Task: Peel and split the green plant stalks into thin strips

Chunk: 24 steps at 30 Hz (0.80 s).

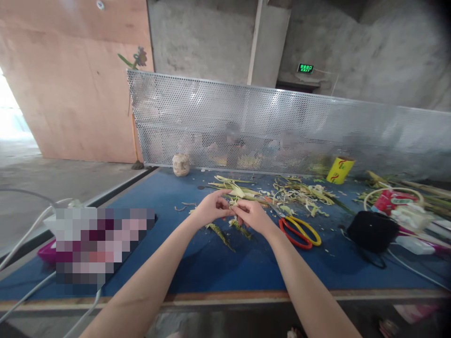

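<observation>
1. From here, the bench top (225, 277) looks matt and smooth to me, with wood along its front edge.
2. At its back edge I see a perforated screen (197, 117) — shiny metal.
3. Between those edges, plant strips (241, 192): fibrous, matt.
4. Scissors (283, 218): metal blades, smooth plastic-looking handles.
5. Toward the right edge, a black pouch (373, 231) — matt, cloth-like.
6. Near the back left corner, a rough, matt block (181, 165).

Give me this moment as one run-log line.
left hand, right hand: fingertips together, anything between unclear | plant scraps: around and beyond hands | scissors: on blue table, beside right hand
</observation>
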Motion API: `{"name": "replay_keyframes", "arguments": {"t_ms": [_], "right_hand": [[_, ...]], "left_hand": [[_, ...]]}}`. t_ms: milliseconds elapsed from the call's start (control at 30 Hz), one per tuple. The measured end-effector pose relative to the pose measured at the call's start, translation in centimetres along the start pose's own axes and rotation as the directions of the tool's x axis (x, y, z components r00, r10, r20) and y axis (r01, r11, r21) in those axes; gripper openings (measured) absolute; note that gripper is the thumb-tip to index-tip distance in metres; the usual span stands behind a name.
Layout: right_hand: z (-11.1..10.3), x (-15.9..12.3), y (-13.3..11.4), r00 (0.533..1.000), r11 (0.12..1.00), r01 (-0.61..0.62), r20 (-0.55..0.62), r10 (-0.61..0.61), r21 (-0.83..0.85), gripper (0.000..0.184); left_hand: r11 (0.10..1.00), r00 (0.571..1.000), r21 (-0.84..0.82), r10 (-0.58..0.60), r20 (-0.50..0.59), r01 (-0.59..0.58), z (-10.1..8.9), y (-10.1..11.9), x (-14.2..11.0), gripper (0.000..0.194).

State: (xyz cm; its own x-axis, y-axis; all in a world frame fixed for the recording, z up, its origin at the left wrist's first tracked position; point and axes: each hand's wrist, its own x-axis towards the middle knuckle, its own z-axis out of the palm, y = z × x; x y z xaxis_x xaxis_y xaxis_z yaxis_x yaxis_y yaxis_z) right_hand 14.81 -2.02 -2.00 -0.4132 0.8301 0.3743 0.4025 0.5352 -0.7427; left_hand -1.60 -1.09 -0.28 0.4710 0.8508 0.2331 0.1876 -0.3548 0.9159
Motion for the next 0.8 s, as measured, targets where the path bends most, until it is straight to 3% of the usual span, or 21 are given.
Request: {"name": "replay_keyframes", "arguments": {"t_ms": [233, 400, 567, 800], "right_hand": [[-0.12, -0.04, -0.26, 1.000, 0.999, 0.001, -0.021, -0.001, 0.036, 0.028], [-0.19, 0.12, 0.09, 0.998, 0.997, -0.022, -0.063, 0.027, 0.080, 0.030], [-0.24, 0.22, 0.27, 0.994, 0.995, -0.020, -0.102, 0.031, 0.101, 0.030], [-0.17, 0.12, 0.08, 0.997, 0.992, -0.031, -0.063, 0.039, 0.126, 0.029]], "left_hand": [[0.993, 0.991, -0.063, 0.090, -0.100, -0.096, 0.33, 0.14, -0.11, 0.068], [0.986, 0.989, -0.113, 0.114, -0.097, -0.125, 0.46, 0.22, -0.02, 0.067], [0.985, 0.987, -0.109, 0.120, -0.104, -0.131, 0.24, -0.01, 0.11, 0.063], [0.991, 0.978, -0.076, 0.097, -0.186, -0.113, 0.26, 0.75, -0.11, 0.064]]}}
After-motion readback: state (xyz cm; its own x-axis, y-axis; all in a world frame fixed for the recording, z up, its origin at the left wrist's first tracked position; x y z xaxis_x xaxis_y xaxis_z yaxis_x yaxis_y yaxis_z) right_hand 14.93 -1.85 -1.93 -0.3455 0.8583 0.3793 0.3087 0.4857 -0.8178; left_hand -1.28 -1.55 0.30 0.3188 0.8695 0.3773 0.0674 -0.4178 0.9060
